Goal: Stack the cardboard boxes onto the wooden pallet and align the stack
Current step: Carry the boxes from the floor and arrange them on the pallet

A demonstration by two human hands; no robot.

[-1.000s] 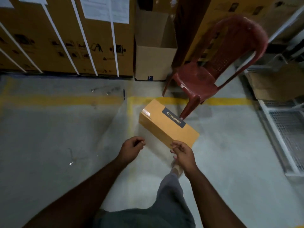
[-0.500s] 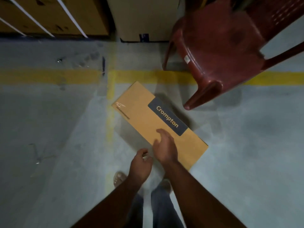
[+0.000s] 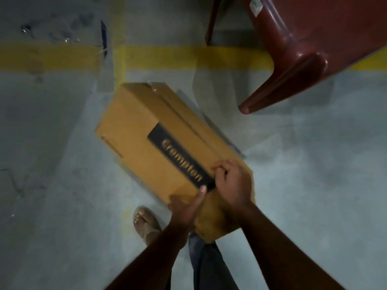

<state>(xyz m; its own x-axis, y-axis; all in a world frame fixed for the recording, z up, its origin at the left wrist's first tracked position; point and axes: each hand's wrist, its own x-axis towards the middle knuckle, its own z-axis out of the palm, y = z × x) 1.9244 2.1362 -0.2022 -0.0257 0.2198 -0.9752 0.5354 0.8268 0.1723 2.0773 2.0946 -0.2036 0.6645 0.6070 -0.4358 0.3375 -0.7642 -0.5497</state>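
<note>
A long brown cardboard box (image 3: 146,130) with a dark "Crompton" label lies diagonally in the middle of the view, its near end raised off the grey floor and its far end down near the yellow line. My right hand (image 3: 234,183) grips the top of the near end, fingers curled over its edge. My left hand (image 3: 186,206) holds the same end from below and from the left, thumb up against the label's corner. No wooden pallet is in view.
A dark red plastic chair (image 3: 303,45) stands at the upper right, one leg close to the box's far right side. Yellow floor lines (image 3: 52,57) cross the top. My sandalled foot (image 3: 146,222) stands just left of the box's near end.
Both hands moved from hovering at the box's near end to gripping it. The near end has been lifted and the box has tilted. The view dipped closer to the floor.
</note>
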